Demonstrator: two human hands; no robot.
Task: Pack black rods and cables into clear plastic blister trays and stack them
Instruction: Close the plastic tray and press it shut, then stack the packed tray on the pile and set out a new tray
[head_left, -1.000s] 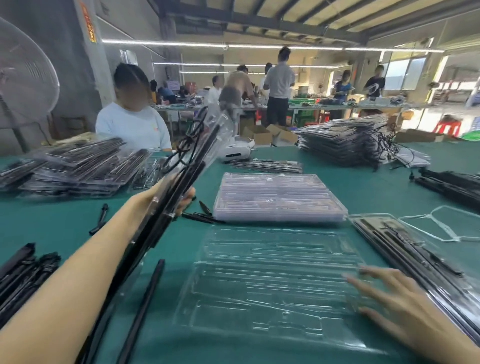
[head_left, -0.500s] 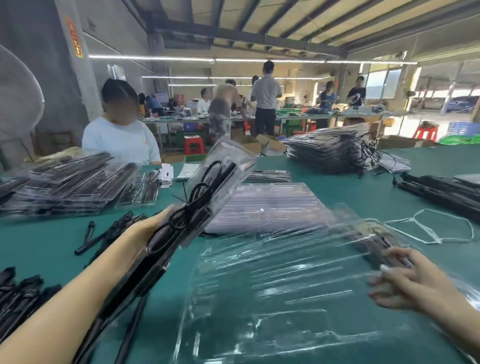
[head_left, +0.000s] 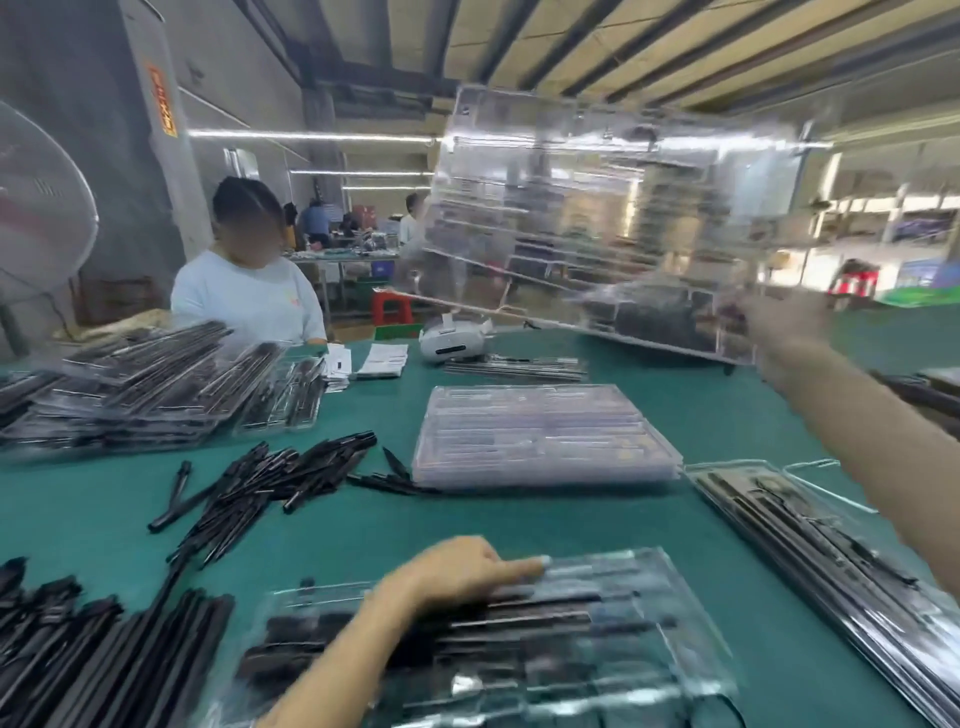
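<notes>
Fingers (head_left: 524, 567) of the left hand (head_left: 457, 574) lie fairly straight, pressing on a filled blister tray (head_left: 571, 639) of black rods that rests flat at the counter's (head_left: 363, 519) near edge. Raised well above the counter toward its far right, the right hand (head_left: 779, 325) holds an empty clear tray (head_left: 597, 223) by its lower corner; blur hides how those fingers lie, so their grip cannot be told exactly. A stack of empty trays (head_left: 545, 436) sits mid-counter, with loose black rods (head_left: 270, 483) scattered to its left. Packed trays (head_left: 140, 384) pile at the far left edge, before a seated person (head_left: 247, 296).
</notes>
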